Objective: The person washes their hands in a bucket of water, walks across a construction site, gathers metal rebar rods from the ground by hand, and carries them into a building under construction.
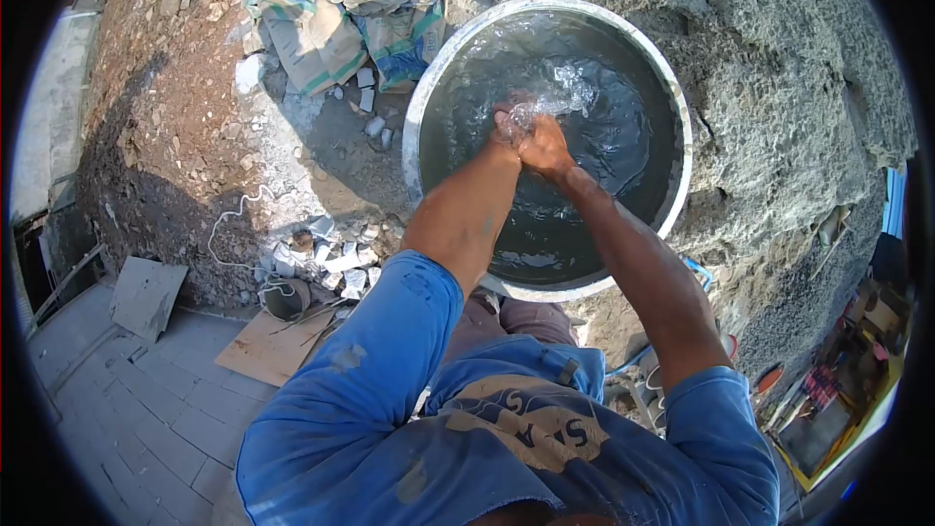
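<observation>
Head view: rippled grey water splashed in round tub, upper centre; left hand, right hand touching; opening, grip obscured, untellable.

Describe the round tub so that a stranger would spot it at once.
Find the rough grey mound filling the picture's upper right. At its left side, just right of the heaped printed bags, sits the large round tub with a pale rim. Unlike those neighbours, it holds murky water, splashing where the left hand and right hand meet.
</observation>
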`<state>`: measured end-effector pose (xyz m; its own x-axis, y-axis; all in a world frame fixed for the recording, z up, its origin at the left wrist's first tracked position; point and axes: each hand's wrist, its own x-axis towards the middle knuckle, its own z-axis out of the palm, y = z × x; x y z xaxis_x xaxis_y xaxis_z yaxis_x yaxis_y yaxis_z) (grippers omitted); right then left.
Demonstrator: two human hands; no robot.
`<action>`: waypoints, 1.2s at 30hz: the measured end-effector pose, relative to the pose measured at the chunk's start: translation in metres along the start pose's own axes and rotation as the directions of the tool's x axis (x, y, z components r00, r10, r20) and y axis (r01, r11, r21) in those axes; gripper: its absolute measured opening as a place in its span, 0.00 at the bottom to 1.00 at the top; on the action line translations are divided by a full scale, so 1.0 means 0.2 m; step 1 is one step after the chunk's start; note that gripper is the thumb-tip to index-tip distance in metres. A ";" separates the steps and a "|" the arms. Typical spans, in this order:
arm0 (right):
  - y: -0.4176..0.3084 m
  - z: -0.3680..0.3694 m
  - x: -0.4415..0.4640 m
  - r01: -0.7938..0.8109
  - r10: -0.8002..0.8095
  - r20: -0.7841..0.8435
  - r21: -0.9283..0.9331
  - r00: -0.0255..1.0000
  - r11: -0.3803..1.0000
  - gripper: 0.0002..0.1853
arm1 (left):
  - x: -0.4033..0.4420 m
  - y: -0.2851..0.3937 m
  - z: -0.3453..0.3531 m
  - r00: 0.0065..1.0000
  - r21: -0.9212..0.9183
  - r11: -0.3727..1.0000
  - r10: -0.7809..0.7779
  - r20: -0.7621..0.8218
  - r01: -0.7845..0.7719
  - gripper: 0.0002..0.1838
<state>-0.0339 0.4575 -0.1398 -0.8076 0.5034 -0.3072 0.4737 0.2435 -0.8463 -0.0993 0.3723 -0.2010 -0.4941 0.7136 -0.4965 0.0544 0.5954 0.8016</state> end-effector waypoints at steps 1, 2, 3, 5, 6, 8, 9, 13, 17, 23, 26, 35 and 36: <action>-0.10 0.03 -0.08 0.124 -0.114 0.093 -0.104 0.989 0.987 0.28 | -0.14 -0.11 -0.04 0.999 0.026 0.999 -0.030 0.010 0.030 0.25; -0.24 0.03 -0.19 0.058 -0.068 0.211 0.051 0.975 0.997 0.27 | -0.28 -0.22 -0.08 0.998 0.062 0.996 -0.065 0.023 0.064 0.25; -0.38 0.03 -0.31 -0.026 -0.041 0.329 0.196 0.943 0.980 0.27 | -0.39 -0.26 -0.13 0.995 0.096 0.992 -0.090 0.034 0.086 0.25; -0.62 0.04 -0.53 0.387 -0.414 0.073 0.240 0.907 0.890 0.27 | -0.41 -0.25 -0.17 1.000 0.165 0.986 -0.017 0.005 0.016 0.25; -0.71 0.00 -0.61 0.461 -0.489 0.157 0.187 0.858 0.868 0.28 | -0.33 -0.21 -0.17 0.998 0.184 0.981 0.066 -0.019 -0.062 0.25; -0.71 -0.05 -0.68 0.528 -0.548 0.236 0.147 0.802 0.836 0.30 | -0.11 0.00 -0.16 0.976 0.244 0.949 0.214 -0.033 -0.200 0.25; -0.64 -0.07 -0.68 0.530 -0.511 0.258 -0.008 0.820 0.848 0.30 | -0.01 0.08 -0.14 0.968 0.291 0.928 0.250 -0.024 -0.233 0.25; -0.25 -0.28 -0.54 0.095 0.264 0.414 -0.670 0.871 0.737 0.26 | 0.21 0.11 -0.10 0.992 0.508 0.853 0.125 0.024 -0.120 0.25; 0.30 -0.21 -0.24 -0.483 0.453 -0.179 -0.439 0.873 0.758 0.22 | 0.21 0.08 -0.12 0.995 0.561 0.823 0.100 0.013 -0.090 0.25; -0.09 -0.18 -0.27 -0.404 0.132 0.401 0.915 0.907 -0.006 0.15 | 0.15 0.02 -0.08 0.994 0.552 0.828 0.103 0.024 -0.099 0.25; -0.53 -0.09 -0.45 -0.107 -0.096 0.160 0.905 0.982 0.412 0.16 | 0.00 -0.12 -0.05 0.997 0.608 0.791 0.056 0.043 -0.071 0.25; -0.48 -0.04 -0.27 0.334 -0.312 0.236 -0.062 0.920 0.940 0.24 | 0.00 -0.14 -0.08 0.993 0.774 0.623 0.097 0.071 -0.117 0.24; -0.31 -0.04 -0.19 0.136 -0.055 0.322 -0.232 0.945 0.963 0.25 | 0.01 -0.12 -0.09 0.986 0.781 0.607 0.150 0.071 -0.149 0.24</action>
<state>-0.0303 0.4296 -0.0721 -0.9026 0.1950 -0.3838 0.4284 0.4955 -0.7556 -0.1167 0.3539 -0.2153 -0.4173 0.8192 -0.3934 0.7841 0.5434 0.3000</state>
